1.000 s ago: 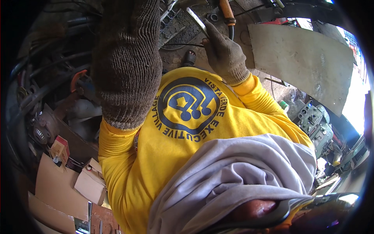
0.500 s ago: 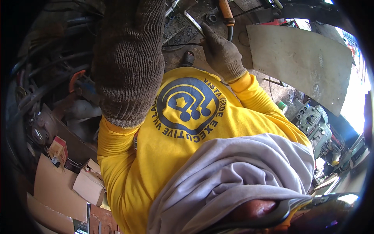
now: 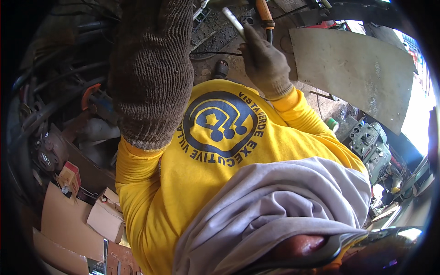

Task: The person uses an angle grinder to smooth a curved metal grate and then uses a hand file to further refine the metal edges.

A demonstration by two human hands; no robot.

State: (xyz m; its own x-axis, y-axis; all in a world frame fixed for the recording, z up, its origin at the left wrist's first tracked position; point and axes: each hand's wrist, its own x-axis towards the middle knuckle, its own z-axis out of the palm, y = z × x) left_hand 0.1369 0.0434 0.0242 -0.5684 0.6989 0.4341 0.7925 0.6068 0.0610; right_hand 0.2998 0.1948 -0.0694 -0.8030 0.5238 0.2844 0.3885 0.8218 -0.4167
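Observation:
My right hand (image 3: 268,64), in a brown knit glove, is closed around a pale metal bar (image 3: 233,20) that sticks out beyond the fingers toward the far side. Close by stands an orange handle (image 3: 263,11) with a black cable at its lower end; what holds it up lies out of sight. My left hand (image 3: 151,68), in a dark brown knit glove, looms large at the upper left. Its fingers run past the top edge, so their pose is hidden. Beyond the hands is a dark, grimy work surface (image 3: 213,41) with a small metal ring (image 3: 248,20) on it.
A large bare metal sheet (image 3: 353,73) leans at the right, above a grey-green machine part (image 3: 371,142). Cardboard (image 3: 68,224) and an open carton (image 3: 105,213) lie at the lower left. Dark pipes (image 3: 55,78) crowd the left side. A sandalled foot (image 3: 221,68) shows below the work surface.
My right hand has shifted slightly to the right and turned, and the metal bar has swung with it. The left glove is almost unmoved.

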